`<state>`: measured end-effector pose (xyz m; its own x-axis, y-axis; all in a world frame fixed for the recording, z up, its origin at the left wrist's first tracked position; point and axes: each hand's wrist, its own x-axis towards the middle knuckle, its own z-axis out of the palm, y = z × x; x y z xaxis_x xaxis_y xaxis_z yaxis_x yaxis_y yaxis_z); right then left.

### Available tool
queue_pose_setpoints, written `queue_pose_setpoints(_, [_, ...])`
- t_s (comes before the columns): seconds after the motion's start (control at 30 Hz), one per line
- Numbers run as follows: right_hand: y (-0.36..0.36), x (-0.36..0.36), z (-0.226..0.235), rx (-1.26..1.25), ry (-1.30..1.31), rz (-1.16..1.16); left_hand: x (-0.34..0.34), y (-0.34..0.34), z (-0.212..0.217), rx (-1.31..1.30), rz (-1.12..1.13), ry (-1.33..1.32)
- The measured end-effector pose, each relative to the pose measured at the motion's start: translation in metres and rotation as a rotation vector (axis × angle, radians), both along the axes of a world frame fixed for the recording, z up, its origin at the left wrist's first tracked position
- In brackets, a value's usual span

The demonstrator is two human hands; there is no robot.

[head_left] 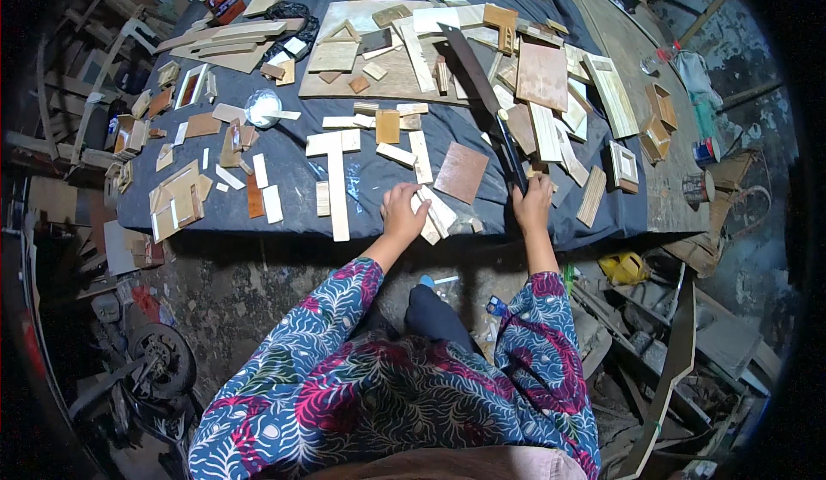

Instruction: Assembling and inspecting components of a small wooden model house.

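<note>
So your right hand [533, 200] is wrapped around the black-handled saw [484, 86] angled over the wood scraps [543, 76], while your half-curled left hand [402, 213] holds pale wood strips [440, 214] on the table [297, 211].

Wooden table [675, 212], draped in dark cloth [291, 160]; directly thereon lie plywood boards [313, 84], a brown square panel [462, 172], a T-shaped wood piece [339, 187] and scattered wood offcuts [271, 204].
</note>
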<state>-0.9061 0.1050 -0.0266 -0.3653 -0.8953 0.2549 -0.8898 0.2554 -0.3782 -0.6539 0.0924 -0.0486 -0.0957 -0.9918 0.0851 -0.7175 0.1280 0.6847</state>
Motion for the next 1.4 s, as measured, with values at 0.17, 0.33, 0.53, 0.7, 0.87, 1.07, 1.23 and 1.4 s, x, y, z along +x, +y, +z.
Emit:
queue_pose_setpoints(0.17, [0.036, -0.003, 0.021, -0.011, -0.359, 0.009, 0.007, -0.001, 0.004, -0.057, 0.006, 0.035])
queue_pose_setpoints(0.33, [0.079, 0.042, -0.005, 0.041, -0.723, -0.005, 0.021, 0.005, 0.002, 0.081, 0.018, 0.310])
queue_pose_setpoints(0.53, [0.069, 0.123, -0.035, -0.004, -1.354, -0.107, 0.023, 0.012, -0.011, 0.014, 0.051, 0.200])
queue_pose_setpoints(0.7, [0.064, 0.137, -0.042, -0.092, -1.291, -0.108, 0.027, 0.013, -0.008, 0.076, 0.048, 0.186])
queue_pose_setpoints(0.87, [0.058, 0.139, -0.037, -0.240, -1.192, -0.065, 0.027, 0.016, -0.003, -0.091, 0.028, 0.051])
queue_pose_setpoints(1.07, [0.061, 0.135, -0.047, -0.148, -1.236, 0.015, 0.025, 0.017, 0.001, 0.009, 0.042, 0.203])
queue_pose_setpoints(1.23, [0.086, 0.140, -0.046, -0.195, -0.990, 0.080, 0.021, 0.019, 0.014, 0.055, -0.011, 0.236])
queue_pose_setpoints(1.4, [0.077, 0.133, -0.011, -0.274, -0.834, 0.063, -0.001, -0.010, 0.037, -0.225, -0.173, 0.183])
